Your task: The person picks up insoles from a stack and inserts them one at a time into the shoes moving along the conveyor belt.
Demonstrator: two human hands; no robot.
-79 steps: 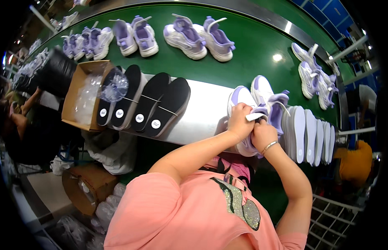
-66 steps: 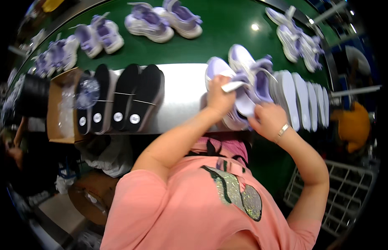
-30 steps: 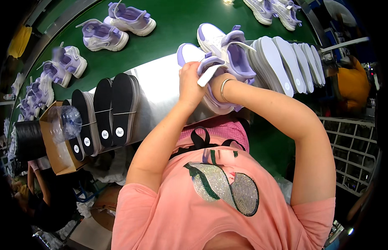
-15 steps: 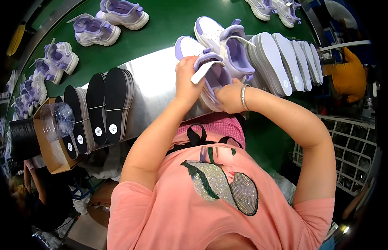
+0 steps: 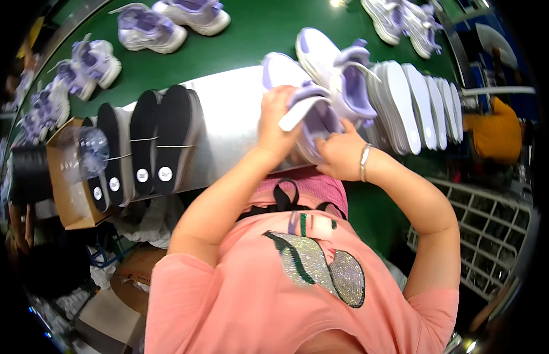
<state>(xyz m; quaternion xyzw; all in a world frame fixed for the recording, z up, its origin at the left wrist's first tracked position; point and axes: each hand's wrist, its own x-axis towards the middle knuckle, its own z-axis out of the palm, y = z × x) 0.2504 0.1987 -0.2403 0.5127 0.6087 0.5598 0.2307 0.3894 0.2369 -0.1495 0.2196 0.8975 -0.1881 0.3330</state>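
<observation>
Lavender-and-white fabric sneaker [image 5: 313,121] sits at the near edge of the pale grey desk [image 5: 227,124], held between both hands. The left hand [image 5: 276,121] has its fingers curled shut around the shoe's upper and a white flat insole strip [image 5: 301,112] that sticks out toward the right. The right hand [image 5: 343,154] — a thin silver bangle [image 5: 363,162] at its wrist — grips the shoe's near side with fingers closed on it. A second lavender-and-white sneaker [image 5: 339,74] lies just behind, touching the first. To the right stands a row of white insoles on edge [image 5: 416,100]; to the left, black insoles banded in pairs [image 5: 148,138] beside a brown cardboard box [image 5: 65,177]. More finished lavender sneakers [image 5: 150,26] rest on the green belt [image 5: 251,35] beyond.
</observation>
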